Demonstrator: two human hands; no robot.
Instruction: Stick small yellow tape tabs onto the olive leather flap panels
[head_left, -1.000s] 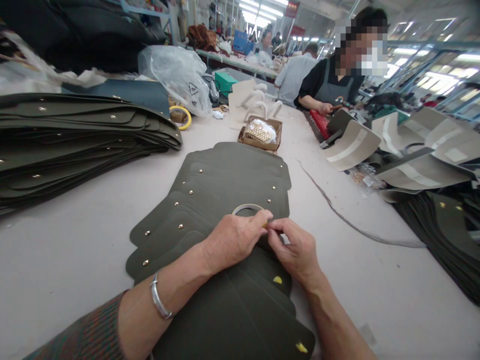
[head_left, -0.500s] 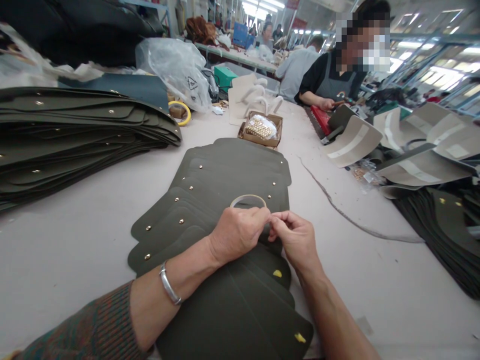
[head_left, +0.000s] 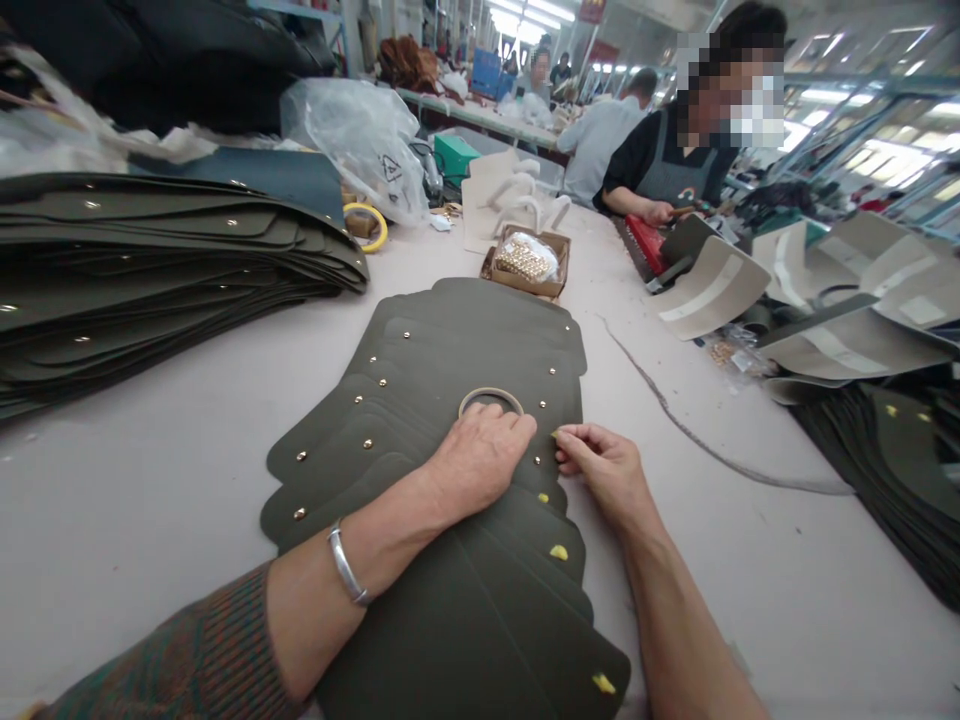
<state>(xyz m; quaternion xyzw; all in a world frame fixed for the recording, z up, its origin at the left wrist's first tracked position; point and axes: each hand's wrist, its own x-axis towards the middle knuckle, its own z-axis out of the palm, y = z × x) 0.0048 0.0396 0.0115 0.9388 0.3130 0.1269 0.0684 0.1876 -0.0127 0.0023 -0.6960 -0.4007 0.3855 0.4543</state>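
A fanned stack of dark olive panels (head_left: 480, 325) lies in front of me, with small gold studs along both edges. My left hand (head_left: 487, 455) is closed on a roll of tape (head_left: 491, 393), whose rim shows beyond the knuckles, low over the panels. Close by on the right, my right hand (head_left: 600, 465) pinches a small yellow piece of tape (head_left: 556, 434) between thumb and finger, near the panels' right edge. Yellow tape bits (head_left: 559, 552) stick to several of the nearer panels on that side.
Another thick pile of olive panels (head_left: 180, 235) occupies the left. Behind the stack stands a small cardboard box (head_left: 562, 265) with gold studs in a bag. A yellow tape roll (head_left: 379, 228) lies near a plastic bag (head_left: 352, 140). Beige curved pieces (head_left: 712, 285) and a co-worker (head_left: 675, 170) are at right.
My hands have parted: the right moved slightly right, and a yellow tape piece now shows in its fingertips. The left stays on the tape roll, which has tilted lower.
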